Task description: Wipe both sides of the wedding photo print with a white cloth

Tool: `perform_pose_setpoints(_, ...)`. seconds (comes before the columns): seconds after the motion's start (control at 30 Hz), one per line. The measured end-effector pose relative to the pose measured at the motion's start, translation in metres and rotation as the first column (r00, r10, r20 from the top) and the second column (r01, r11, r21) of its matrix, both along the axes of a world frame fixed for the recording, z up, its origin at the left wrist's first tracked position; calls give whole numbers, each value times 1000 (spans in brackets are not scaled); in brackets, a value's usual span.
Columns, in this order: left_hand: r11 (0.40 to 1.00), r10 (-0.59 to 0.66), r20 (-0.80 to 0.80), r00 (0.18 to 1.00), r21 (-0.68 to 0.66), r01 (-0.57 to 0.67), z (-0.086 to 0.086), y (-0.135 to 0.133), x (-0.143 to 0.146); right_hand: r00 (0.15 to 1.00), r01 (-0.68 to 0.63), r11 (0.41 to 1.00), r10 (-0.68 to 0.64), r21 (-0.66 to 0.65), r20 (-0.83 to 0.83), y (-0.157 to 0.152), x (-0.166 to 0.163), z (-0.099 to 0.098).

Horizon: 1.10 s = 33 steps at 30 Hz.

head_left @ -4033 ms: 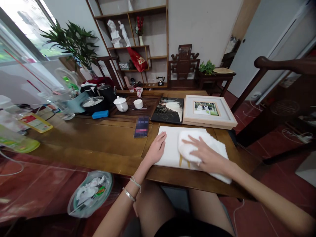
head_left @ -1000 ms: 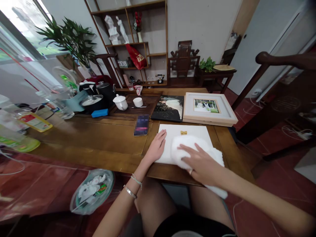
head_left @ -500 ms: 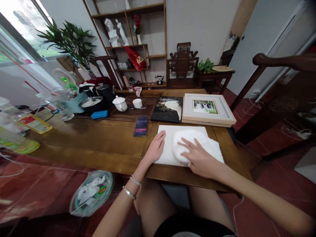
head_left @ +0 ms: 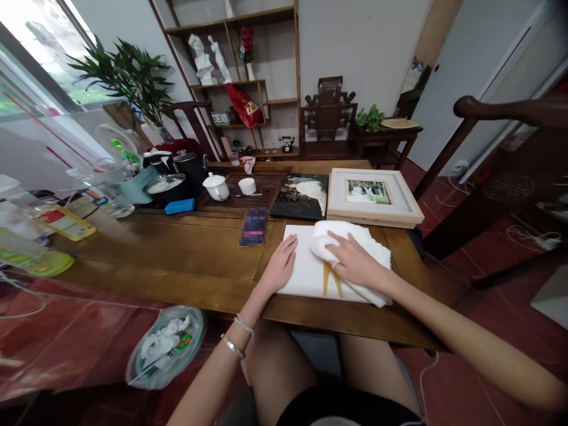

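A flat white panel (head_left: 303,271) lies at the table's edge in front of me, with a yellow forked shape (head_left: 327,280) on its lower part. My left hand (head_left: 281,263) rests flat on the panel's left edge, fingers stretched out. Over the panel's upper right lies a bunched white towel (head_left: 367,239), its loose end reaching past the right edge. My right hand (head_left: 352,260) presses down on this towel, fingers bent over its bunched part. The towel and hand hide much of the panel's right half.
Behind the panel lie a dark photo board (head_left: 297,204) and a framed photo (head_left: 377,216). A phone-like dark object (head_left: 252,228), blue sponge (head_left: 179,206), white teapot (head_left: 216,188) and cup (head_left: 247,186) are farther left. Below the table stands a waste bin (head_left: 198,337).
My right hand has moved the towel up and away from me across the panel, uncovering the yellow shape. The towel's loose end has swung nearer the front edge. My left hand has stayed put.
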State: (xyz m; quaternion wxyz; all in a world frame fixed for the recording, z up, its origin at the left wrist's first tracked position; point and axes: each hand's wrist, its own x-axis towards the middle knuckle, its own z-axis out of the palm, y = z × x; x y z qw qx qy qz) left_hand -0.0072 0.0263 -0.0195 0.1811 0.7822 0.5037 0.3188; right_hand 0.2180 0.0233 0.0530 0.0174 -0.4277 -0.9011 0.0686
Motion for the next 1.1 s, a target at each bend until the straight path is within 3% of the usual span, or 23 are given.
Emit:
perform_pose_setpoints(0.17, 1000, 2, 4, 1000, -3, -2, 0, 0, 0, 993, 107, 991, -111, 78, 50, 16, -2, 0)
perform_pose_setpoints(0.37, 1000, -9, 32, 999, 16, 8, -3, 0, -1, 977, 168, 982, -178, 91, 118, 8, 33, 9)
perform_pose_setpoints(0.47, 1000, -1, 16, 1000, 13, 1, -3, 0, -1, 983, 121, 991, -127, 50, 135, -18, 49, 10)
perform_pose_setpoints(0.6, 1000, -4, 5, 1000, 11, 3, -4, 0, 0, 997, 6, 990, 6, -143, 83, -73, 57, 17)
perform_pose_setpoints(0.7, 1000, 9, 10, 1000, 7, -9, -4, 0, 1, 998, -47, 969, 56, -244, 33, -92, 57, 25)
perform_pose_setpoints(0.8, 1000, 11, 7, 1000, 2, -11, -3, 0, 1, 999, -33, 979, 36, -199, 13, -69, 57, 22)
perform_pose_setpoints(0.9, 1000, 7, 12, 1000, 6, -7, -3, 0, 1, 1000, -20, 996, 19, -86, -13, -19, 60, 10)
perform_pose_setpoints(1.0, 1000, 5, 25, 1000, 8, -5, -2, 0, 1, 998, 29, 998, -32, -53, -45, 21, 65, -2)
perform_pose_setpoints(1.1, 1000, 7, 24, 1000, 4, -7, -1, -1, 1, 997, 63, 996, -65, -70, -37, 27, 67, -4)
